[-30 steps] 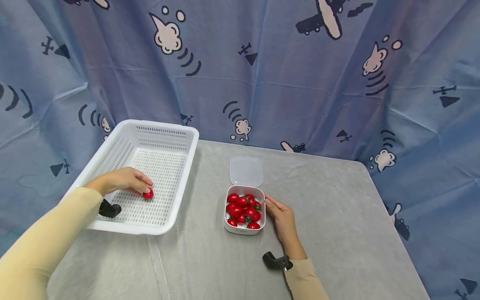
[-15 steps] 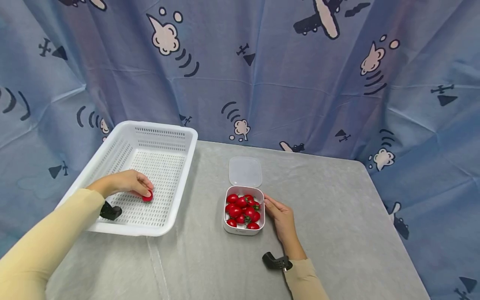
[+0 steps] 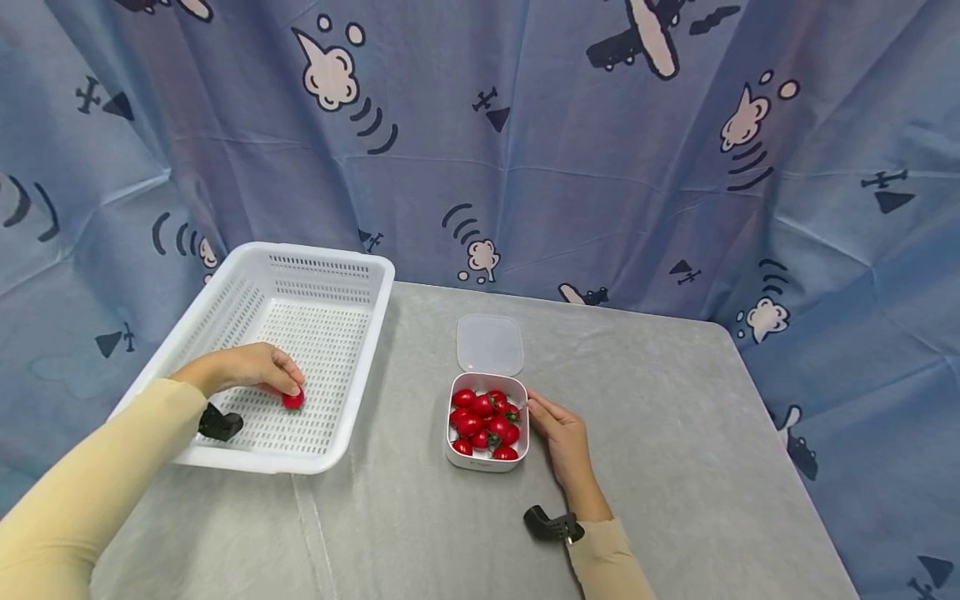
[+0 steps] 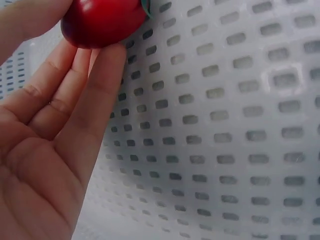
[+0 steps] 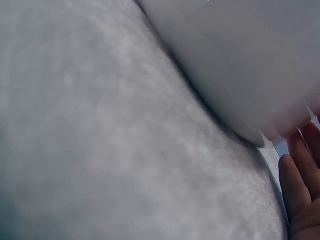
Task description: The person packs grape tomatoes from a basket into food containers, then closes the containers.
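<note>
Inside the white slotted basket (image 3: pixel 350 383), my left hand (image 3: pixel 251 367) pinches a red cherry tomato (image 3: pixel 293 400) between thumb and fingers, low over the basket floor. The left wrist view shows this tomato (image 4: pixel 102 20) with a bit of green stem on its far end. My right hand (image 3: pixel 562 433) rests against the right side of a small white container (image 3: pixel 487 464). Its fingers (image 5: pixel 295 182) look fairly straight beside the container's smooth wall in the right wrist view. Several cherry tomatoes (image 3: pixel 470 425) lie in the container, some with green stems.
A translucent square lid (image 3: pixel 490 343) lies flat on the grey table (image 3: pixel 637 400), just behind the container. A blue patterned curtain (image 3: pixel 450 142) hangs behind the table and along its sides. Each wrist carries a black camera mount (image 3: pixel 553 525).
The tomato in my left hand has shifted slightly down in the head view and turned, so its green stem no longer shows there. My right hand stays at the container.
</note>
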{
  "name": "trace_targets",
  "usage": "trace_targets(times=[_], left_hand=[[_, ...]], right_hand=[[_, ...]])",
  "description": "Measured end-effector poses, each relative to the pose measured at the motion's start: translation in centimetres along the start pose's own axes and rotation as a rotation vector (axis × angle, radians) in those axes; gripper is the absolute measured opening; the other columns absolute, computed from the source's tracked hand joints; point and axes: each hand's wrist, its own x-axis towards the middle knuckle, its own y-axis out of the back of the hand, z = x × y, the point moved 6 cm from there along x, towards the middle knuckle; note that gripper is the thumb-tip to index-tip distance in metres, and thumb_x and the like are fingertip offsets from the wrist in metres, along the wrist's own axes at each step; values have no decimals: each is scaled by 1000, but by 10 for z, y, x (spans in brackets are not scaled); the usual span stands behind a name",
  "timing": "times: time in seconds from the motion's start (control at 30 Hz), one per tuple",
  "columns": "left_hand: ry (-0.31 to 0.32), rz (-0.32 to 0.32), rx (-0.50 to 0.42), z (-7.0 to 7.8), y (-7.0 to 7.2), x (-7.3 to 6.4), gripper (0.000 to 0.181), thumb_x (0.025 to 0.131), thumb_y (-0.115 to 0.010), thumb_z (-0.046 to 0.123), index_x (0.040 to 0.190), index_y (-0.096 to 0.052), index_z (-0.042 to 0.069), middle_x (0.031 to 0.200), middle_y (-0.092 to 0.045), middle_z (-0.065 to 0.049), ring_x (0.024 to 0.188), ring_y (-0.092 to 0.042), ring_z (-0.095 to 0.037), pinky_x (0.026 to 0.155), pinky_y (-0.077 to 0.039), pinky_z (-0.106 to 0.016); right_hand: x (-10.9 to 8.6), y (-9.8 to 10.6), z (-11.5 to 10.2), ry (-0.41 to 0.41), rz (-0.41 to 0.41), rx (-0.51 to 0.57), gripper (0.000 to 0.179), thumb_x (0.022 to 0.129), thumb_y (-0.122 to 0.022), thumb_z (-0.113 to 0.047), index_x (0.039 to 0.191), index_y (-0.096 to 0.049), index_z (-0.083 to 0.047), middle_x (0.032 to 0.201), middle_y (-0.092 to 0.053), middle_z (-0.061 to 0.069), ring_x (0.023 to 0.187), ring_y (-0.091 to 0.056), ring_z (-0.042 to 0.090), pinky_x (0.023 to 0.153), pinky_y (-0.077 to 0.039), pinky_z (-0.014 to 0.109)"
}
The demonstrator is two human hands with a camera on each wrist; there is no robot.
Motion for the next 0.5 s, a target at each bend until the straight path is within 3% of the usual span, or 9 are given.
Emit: trace_targets(times=[0.3,0.5], left_hand=[[15,-17,16,2,-4,1,26,85,-76,15,102,-70,-3,87,-74,2,82,-66,-9,78,-57,-25],[-29,30,-22,4,2,-2,30,87,-75,17,107,-70,-5,90,-76,0,83,-68,-9,80,-57,-22]], right_hand=[[-1,0,0,-6,-1,36,40,93,-70,-14,124,-63,10,111,-75,-2,100,-69,0,88,-55,18],[-1,1,1,-10,-5,34,40,92,-70,-14,125,-64,9,114,-74,1,100,-70,0,88,-55,18]])
